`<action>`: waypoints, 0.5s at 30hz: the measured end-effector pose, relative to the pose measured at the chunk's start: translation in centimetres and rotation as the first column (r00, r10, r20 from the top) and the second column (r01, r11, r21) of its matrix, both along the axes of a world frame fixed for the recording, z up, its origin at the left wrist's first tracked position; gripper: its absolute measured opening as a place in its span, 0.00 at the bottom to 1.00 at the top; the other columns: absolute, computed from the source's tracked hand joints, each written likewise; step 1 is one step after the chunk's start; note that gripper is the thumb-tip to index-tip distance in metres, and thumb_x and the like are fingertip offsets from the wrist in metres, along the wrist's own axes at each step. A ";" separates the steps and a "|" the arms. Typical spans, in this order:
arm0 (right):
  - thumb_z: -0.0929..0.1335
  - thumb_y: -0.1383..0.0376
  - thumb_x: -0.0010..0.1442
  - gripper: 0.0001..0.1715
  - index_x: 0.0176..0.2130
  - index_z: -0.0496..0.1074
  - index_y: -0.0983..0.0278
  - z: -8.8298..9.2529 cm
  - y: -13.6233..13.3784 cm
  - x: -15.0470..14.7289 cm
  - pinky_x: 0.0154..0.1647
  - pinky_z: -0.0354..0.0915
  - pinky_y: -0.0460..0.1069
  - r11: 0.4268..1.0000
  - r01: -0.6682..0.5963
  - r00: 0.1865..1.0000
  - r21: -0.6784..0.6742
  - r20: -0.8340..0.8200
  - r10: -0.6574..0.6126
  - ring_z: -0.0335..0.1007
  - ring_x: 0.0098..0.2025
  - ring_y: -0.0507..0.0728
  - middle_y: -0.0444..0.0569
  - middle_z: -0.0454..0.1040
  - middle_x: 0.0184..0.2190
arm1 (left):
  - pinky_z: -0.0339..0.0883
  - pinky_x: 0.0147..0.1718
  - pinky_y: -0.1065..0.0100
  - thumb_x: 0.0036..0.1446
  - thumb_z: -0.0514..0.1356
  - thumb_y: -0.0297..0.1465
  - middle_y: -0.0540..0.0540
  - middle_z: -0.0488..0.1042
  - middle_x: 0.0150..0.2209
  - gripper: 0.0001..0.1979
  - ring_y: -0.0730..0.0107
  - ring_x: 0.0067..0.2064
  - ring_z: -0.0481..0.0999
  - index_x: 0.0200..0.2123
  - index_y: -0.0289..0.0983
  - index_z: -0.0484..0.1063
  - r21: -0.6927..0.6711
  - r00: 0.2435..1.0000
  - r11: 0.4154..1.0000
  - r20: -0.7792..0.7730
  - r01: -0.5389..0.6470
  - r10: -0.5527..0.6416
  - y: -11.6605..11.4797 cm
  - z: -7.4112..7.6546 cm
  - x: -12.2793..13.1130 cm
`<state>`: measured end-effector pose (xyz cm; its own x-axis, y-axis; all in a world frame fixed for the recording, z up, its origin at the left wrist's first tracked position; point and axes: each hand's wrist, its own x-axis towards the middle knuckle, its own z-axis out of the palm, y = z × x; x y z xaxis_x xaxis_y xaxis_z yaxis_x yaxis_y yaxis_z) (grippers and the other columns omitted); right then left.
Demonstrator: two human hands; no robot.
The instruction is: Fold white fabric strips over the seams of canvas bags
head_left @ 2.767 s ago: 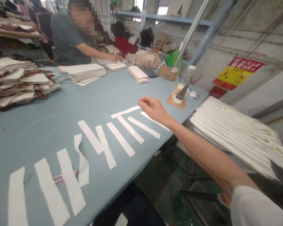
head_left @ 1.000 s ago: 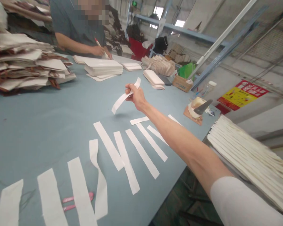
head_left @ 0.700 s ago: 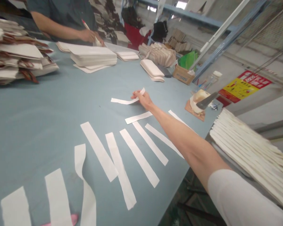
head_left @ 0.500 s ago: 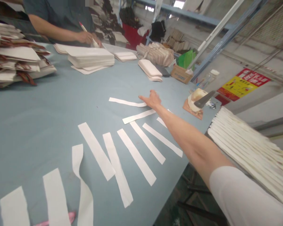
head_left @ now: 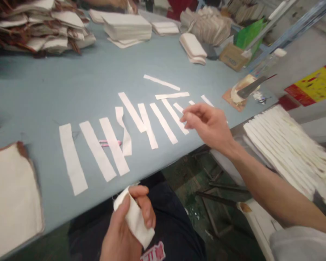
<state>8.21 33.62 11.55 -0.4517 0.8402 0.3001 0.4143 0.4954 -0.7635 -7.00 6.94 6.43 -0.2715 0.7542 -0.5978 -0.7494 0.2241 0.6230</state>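
A wide blue-grey table (head_left: 57,87) spreads out ahead of both hands. Right of the right hand, past its forearm, lies a broad stack of long white layered pieces (head_left: 290,152). Far ahead and left of the left hand sits a ragged pile of cream and brown flat pieces (head_left: 46,27). Nearer on that side, a cream, brown-edged fabric panel (head_left: 13,195) lies by the table edge. Well ahead of both hands is a neat stack of white sheets (head_left: 127,27).

The right hand (head_left: 210,125) is over the table's near edge, fingers loosely curled, thumb a little apart from them, nothing visible in its grip. The left hand (head_left: 129,224), palm up below the edge, is closed around a small folded bundle of white cloth (head_left: 138,219), thumb on one side and fingers on the other.

Ahead and right of the right hand stands a cream-smeared pot with a dark grey blade-like tool (head_left: 251,88). Narrow white fabric strips (head_left: 73,159) lie in a slanting row from ahead of the left hand to beneath the right; one is twisted, and two lie crosswise beyond the right hand. Ahead of the left hand, a slim pink two-pronged tool (head_left: 104,141) passes under one strip.
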 end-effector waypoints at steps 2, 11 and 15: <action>0.73 0.59 0.68 0.08 0.41 0.81 0.60 -0.9 -6.9 0.5 0.35 0.74 0.49 0.993 -0.105 0.994 -0.049 0.016 0.106 0.79 0.31 0.54 0.46 0.84 0.32 | 0.76 0.29 0.67 0.68 0.63 0.43 0.49 0.70 0.28 0.15 0.68 0.28 0.73 0.42 0.37 0.80 -0.002 0.967 0.979 0.155 -0.204 0.202 0.2 0.7 -0.2; 0.71 0.66 0.67 0.24 0.61 0.71 0.61 -10.8 -21.8 1.1 0.44 0.83 0.55 0.980 -0.161 0.984 -0.120 0.058 0.169 0.85 0.40 0.57 0.58 0.85 0.53 | 0.83 0.36 0.68 0.76 0.50 0.30 0.42 0.82 0.37 0.18 0.68 0.36 0.83 0.45 0.35 0.81 -0.220 0.777 0.862 0.374 -0.457 0.507 -1.0 3.2 -0.7; 0.76 0.61 0.66 0.32 0.66 0.68 0.58 -11.6 -23.6 1.3 0.52 0.82 0.57 0.919 -0.197 0.980 0.342 0.108 0.169 0.84 0.52 0.62 0.59 0.83 0.55 | 0.83 0.38 0.68 0.76 0.50 0.29 0.43 0.81 0.36 0.17 0.68 0.36 0.83 0.46 0.34 0.80 -0.142 0.762 0.862 0.412 -0.487 0.499 -1.8 2.6 -0.8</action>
<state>9.56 10.01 -0.06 -0.6201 0.5887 0.5186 0.3400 0.7974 -0.4986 -7.80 5.18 9.02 -0.3191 0.5698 -0.7573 -0.9461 -0.2380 0.2195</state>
